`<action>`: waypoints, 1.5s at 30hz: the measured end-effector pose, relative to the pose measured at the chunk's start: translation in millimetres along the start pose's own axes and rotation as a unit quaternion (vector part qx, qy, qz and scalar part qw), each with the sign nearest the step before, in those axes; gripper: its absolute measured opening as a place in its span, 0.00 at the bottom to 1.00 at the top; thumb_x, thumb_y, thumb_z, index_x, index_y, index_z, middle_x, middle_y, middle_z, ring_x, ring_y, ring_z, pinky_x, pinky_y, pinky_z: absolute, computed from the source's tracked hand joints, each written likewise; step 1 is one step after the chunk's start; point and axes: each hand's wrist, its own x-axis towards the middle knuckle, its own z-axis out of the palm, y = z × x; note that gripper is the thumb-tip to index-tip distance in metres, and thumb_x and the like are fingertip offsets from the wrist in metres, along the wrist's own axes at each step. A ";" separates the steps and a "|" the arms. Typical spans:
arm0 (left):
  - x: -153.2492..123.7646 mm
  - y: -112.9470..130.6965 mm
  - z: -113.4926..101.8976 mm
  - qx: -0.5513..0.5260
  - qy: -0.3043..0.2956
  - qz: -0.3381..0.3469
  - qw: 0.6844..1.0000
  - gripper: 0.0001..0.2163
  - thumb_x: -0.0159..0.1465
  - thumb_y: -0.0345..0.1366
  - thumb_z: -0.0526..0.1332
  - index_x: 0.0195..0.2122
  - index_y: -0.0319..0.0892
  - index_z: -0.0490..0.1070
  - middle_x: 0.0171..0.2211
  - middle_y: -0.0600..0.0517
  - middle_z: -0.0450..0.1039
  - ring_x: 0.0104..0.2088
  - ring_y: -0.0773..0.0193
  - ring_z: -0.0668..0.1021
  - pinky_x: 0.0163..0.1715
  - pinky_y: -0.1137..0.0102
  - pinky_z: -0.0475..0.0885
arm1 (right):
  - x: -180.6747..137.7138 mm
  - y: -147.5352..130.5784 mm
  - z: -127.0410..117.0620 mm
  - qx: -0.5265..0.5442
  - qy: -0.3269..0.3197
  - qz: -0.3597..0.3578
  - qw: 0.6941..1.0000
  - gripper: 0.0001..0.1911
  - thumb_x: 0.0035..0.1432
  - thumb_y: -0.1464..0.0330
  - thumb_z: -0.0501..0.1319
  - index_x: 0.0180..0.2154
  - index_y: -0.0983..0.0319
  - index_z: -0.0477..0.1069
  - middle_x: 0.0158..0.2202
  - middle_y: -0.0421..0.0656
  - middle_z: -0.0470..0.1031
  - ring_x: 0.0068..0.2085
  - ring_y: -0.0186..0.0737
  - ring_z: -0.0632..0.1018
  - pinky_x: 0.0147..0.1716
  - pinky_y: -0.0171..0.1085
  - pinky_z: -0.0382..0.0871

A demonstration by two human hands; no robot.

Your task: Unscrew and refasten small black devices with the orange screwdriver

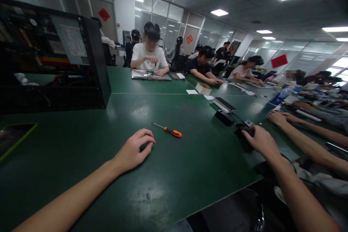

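My left hand (135, 149) rests on the green table mat (168, 174), fingers loosely curled with nothing visible in them. A small orange-handled screwdriver (168, 130) lies just beyond and to the right of it, untouched. My right hand (259, 140) reaches to the table's right edge, fingers laid over a small black object (243, 132) that I cannot identify.
An open black computer case (54, 58) stands at the left back. A green-edged tablet (13, 137) lies at the far left. A phone (225, 104) and a black block (223, 117) lie right of centre. A neighbour's forearms (304, 127) lie at the right. Several people sit opposite.
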 end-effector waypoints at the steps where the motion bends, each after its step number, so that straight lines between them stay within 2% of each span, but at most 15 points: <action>1: 0.1 -0.4 0.1 -0.001 -0.002 -0.001 1.000 0.08 0.70 0.30 0.56 0.41 0.42 0.76 0.45 0.46 0.74 0.45 0.60 0.78 0.48 0.64 0.74 | -7.2 5.3 -1.1 -0.001 -0.016 0.005 1.000 0.18 0.58 0.53 0.58 0.38 0.62 0.69 0.34 0.56 0.78 0.36 0.59 0.80 0.34 0.48 0.72; 5: 1.1 -2.3 0.7 -0.004 -0.007 -0.005 1.000 0.08 0.70 0.30 0.56 0.41 0.42 0.75 0.45 0.47 0.74 0.44 0.60 0.78 0.48 0.64 0.74 | -17.9 9.7 -10.6 0.007 -0.055 0.007 0.998 0.15 0.56 0.53 0.60 0.33 0.58 0.65 0.26 0.49 0.75 0.28 0.54 0.78 0.26 0.43 0.66; 8: 1.4 -2.9 1.0 -0.007 -0.012 -0.013 1.000 0.08 0.71 0.31 0.55 0.41 0.42 0.75 0.45 0.47 0.73 0.45 0.60 0.78 0.48 0.64 0.73 | -18.1 -15.7 -25.9 0.027 -0.063 -0.019 0.997 0.17 0.57 0.51 0.60 0.33 0.57 0.64 0.25 0.46 0.74 0.28 0.52 0.77 0.26 0.41 0.63; 11: 0.7 -3.0 0.1 -0.015 -0.009 -0.030 0.999 0.08 0.71 0.32 0.56 0.44 0.43 0.74 0.46 0.47 0.73 0.46 0.59 0.78 0.49 0.63 0.73 | -29.1 -77.2 -47.6 0.108 -0.066 -0.130 0.983 0.18 0.60 0.50 0.61 0.37 0.58 0.65 0.29 0.44 0.75 0.28 0.45 0.75 0.30 0.40 0.64; 14: -0.2 -3.7 -1.2 -0.025 0.006 -0.060 0.998 0.10 0.70 0.35 0.58 0.51 0.44 0.71 0.50 0.46 0.73 0.50 0.57 0.77 0.51 0.61 0.72 | -52.1 -165.5 -65.6 0.246 -0.101 -0.308 0.914 0.14 0.66 0.55 0.59 0.38 0.58 0.63 0.40 0.47 0.77 0.33 0.42 0.76 0.35 0.39 0.67; 17: -0.5 -4.6 -1.2 -0.043 0.010 -0.091 0.995 0.21 0.67 0.38 0.63 0.59 0.44 0.64 0.55 0.44 0.72 0.54 0.53 0.75 0.53 0.59 0.72 | -73.1 -252.2 -66.6 0.285 -0.131 -0.457 0.832 0.10 0.66 0.60 0.61 0.40 0.59 0.65 0.41 0.48 0.77 0.39 0.44 0.77 0.39 0.40 0.68; 19: 0.0 -4.3 -0.4 -0.053 0.003 -0.108 0.993 0.26 0.64 0.39 0.67 0.62 0.44 0.61 0.56 0.43 0.71 0.56 0.52 0.75 0.55 0.58 0.71 | -80.4 -294.4 -58.5 0.277 -0.134 -0.524 0.794 0.10 0.66 0.61 0.62 0.41 0.61 0.66 0.41 0.49 0.77 0.40 0.45 0.77 0.39 0.41 0.69; 21: 1.2 -3.2 0.2 -0.052 -0.006 -0.123 0.991 0.24 0.63 0.38 0.67 0.60 0.43 0.64 0.54 0.45 0.73 0.54 0.52 0.76 0.54 0.59 0.71 | -81.3 -318.3 -48.7 0.277 -0.143 -0.562 0.766 0.11 0.66 0.61 0.62 0.41 0.62 0.67 0.40 0.49 0.77 0.40 0.46 0.77 0.40 0.42 0.69; 25: 5.5 -0.4 -1.4 -0.057 -0.030 -0.147 0.987 0.13 0.65 0.38 0.65 0.50 0.44 0.73 0.49 0.48 0.77 0.49 0.55 0.78 0.52 0.62 0.71 | -64.9 -314.1 -35.0 0.355 -0.138 -0.549 0.744 0.14 0.67 0.57 0.61 0.44 0.62 0.69 0.48 0.52 0.77 0.48 0.47 0.77 0.48 0.44 0.70; 28: 9.4 0.9 -4.1 -0.066 -0.051 -0.178 0.981 0.12 0.64 0.38 0.66 0.48 0.44 0.75 0.48 0.49 0.77 0.48 0.55 0.78 0.51 0.62 0.71 | -44.3 -289.2 -27.5 0.378 -0.125 -0.466 0.790 0.16 0.67 0.57 0.60 0.49 0.61 0.69 0.49 0.51 0.76 0.49 0.47 0.76 0.49 0.45 0.70; 30: 11.5 1.7 -5.4 -0.069 -0.061 -0.197 0.976 0.12 0.63 0.38 0.66 0.48 0.44 0.75 0.47 0.49 0.77 0.47 0.55 0.79 0.49 0.63 0.71 | -34.1 -277.0 -22.6 0.330 -0.146 -0.424 0.831 0.22 0.64 0.55 0.63 0.53 0.62 0.69 0.47 0.50 0.77 0.45 0.48 0.77 0.46 0.45 0.71; 32: 13.0 2.7 -5.8 -0.072 -0.068 -0.206 0.973 0.12 0.63 0.38 0.66 0.48 0.45 0.75 0.47 0.49 0.78 0.47 0.55 0.79 0.49 0.63 0.71 | -30.2 -272.7 -18.6 0.269 -0.186 -0.425 0.844 0.27 0.61 0.53 0.64 0.55 0.62 0.69 0.47 0.50 0.78 0.44 0.49 0.78 0.43 0.45 0.71; 37: 13.0 1.1 -8.5 -0.072 -0.090 -0.229 0.966 0.14 0.63 0.41 0.66 0.49 0.46 0.75 0.48 0.49 0.78 0.48 0.53 0.79 0.51 0.60 0.71 | -38.0 -281.8 -15.9 0.256 -0.220 -0.433 0.836 0.12 0.66 0.64 0.58 0.46 0.62 0.75 0.42 0.49 0.79 0.42 0.46 0.78 0.42 0.42 0.69; 41: 9.2 -11.2 -20.2 -0.118 -0.137 -0.236 0.955 0.25 0.62 0.43 0.68 0.60 0.47 0.68 0.56 0.46 0.75 0.55 0.50 0.77 0.56 0.57 0.71 | -44.8 -287.8 -17.7 0.323 -0.216 -0.374 0.842 0.13 0.68 0.67 0.52 0.47 0.64 0.72 0.40 0.47 0.78 0.37 0.39 0.77 0.37 0.37 0.68; 45: 6.3 -25.7 -34.3 -0.149 -0.175 -0.215 0.949 0.26 0.62 0.42 0.68 0.60 0.45 0.69 0.56 0.45 0.76 0.55 0.51 0.78 0.57 0.58 0.72 | -55.5 -294.5 -21.4 0.474 -0.270 -0.293 0.785 0.13 0.66 0.61 0.58 0.45 0.62 0.72 0.37 0.42 0.77 0.36 0.37 0.75 0.36 0.35 0.66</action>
